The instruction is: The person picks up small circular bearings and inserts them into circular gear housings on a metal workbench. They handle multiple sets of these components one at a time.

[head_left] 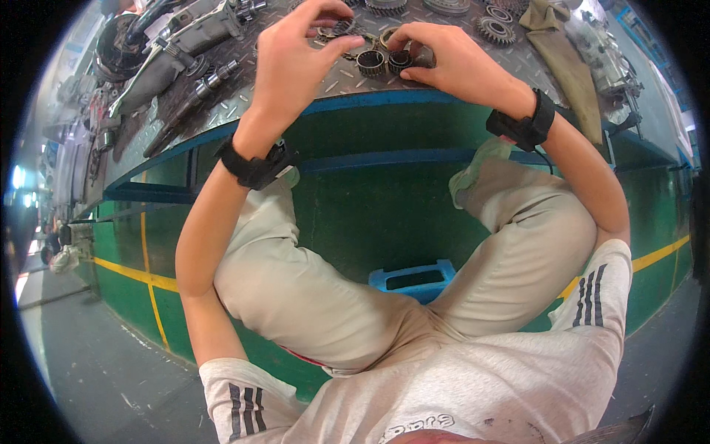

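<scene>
My left hand (294, 53) is over the near part of the metal tabletop, its thumb and fingers spread apart. A dark toothed ring (342, 28) shows in the gap between them, apparently lying on the table. To the right, my right hand (457, 61) has its thumb and forefinger around a small dark cage-like bearing ring (400, 59). Right beside that one stands a similar bearing ring (371, 64), upright with its round opening facing up. A brassy ring (386, 37) lies just behind, partly covered by my right fingers.
Gears (497, 29) lie along the back of the table. At left are splined shafts (211, 83) and a grey metal housing (194, 31). An olive cloth (566, 66) drapes over the right edge near a metal casting (608, 65). Below is a blue plastic stool (414, 280).
</scene>
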Motion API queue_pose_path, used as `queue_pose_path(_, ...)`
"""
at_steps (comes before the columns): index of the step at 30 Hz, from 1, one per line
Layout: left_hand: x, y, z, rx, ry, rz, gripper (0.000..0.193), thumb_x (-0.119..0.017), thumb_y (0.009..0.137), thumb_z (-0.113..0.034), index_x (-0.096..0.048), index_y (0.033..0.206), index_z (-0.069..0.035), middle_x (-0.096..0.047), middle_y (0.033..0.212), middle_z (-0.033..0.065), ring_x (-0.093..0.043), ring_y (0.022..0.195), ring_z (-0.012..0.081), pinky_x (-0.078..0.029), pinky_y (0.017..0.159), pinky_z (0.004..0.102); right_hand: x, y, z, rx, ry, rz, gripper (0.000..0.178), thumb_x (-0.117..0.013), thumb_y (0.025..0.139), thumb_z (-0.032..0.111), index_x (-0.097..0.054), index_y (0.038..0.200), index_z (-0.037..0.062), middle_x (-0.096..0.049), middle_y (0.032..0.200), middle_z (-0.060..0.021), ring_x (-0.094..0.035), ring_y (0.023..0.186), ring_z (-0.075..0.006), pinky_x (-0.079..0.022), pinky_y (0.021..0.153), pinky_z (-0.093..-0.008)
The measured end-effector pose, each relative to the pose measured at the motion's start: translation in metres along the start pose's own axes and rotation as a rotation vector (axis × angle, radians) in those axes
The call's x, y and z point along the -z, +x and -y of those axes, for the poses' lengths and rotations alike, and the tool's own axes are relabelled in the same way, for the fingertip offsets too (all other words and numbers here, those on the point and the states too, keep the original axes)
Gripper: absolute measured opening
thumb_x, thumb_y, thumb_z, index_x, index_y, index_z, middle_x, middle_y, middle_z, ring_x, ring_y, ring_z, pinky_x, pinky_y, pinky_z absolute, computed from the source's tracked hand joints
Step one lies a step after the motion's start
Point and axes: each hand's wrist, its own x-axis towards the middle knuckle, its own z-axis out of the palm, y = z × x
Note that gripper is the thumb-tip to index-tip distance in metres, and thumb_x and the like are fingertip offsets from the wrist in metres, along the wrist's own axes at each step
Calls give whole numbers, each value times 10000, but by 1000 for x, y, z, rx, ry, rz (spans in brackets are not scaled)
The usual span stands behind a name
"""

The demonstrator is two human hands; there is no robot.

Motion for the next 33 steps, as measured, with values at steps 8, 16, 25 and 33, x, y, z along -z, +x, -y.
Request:
queue_pose_path(8, -27, -9, 24, -144, 200, 117, 274, -850, 874, -177, -764, 1081, -21, -800, 1166, 120, -755, 1058, 328, -573, 931, 396, 0, 0, 1, -14, 33, 33, 435, -849, 820, 46, -697, 1227, 30, -757, 1118, -161, -743, 970, -330, -597, 882, -417)
queue_pose_path(16, -12, -14, 13, -155, 376, 193, 303, -830, 907, -234, -748, 1144, -64, -787, 1174, 115, -718, 1067, 351, -542, 936, 428, 2, -2, 2, -34, 29, 52, 451, -847, 837, 42, -686, 1257, 24, -746, 1141, -141, -723, 947, -292, -588, 888, -399)
queue_pose_path(25, -14, -15, 18, -82, 298, 240, 305, -793, 949, -182, -710, 1217, -60, -759, 1116, 158, -724, 1067, 371, -557, 925, 417, 3, 2, 8, -12, 31, 16, 388, -838, 815, 48, -703, 1178, 26, -766, 1098, -185, -757, 994, -372, -605, 891, -437)
queue_pose_path(33, -14, -14, 19, -74, 234, 203, 314, -773, 961, -147, -706, 1255, -58, -749, 1101, 175, -729, 1037, 361, -560, 919, 416, 7, 3, 12, -46, 53, 58, 386, -846, 817, 53, -705, 1175, 29, -770, 1096, -176, -755, 1013, -376, -603, 899, -446)
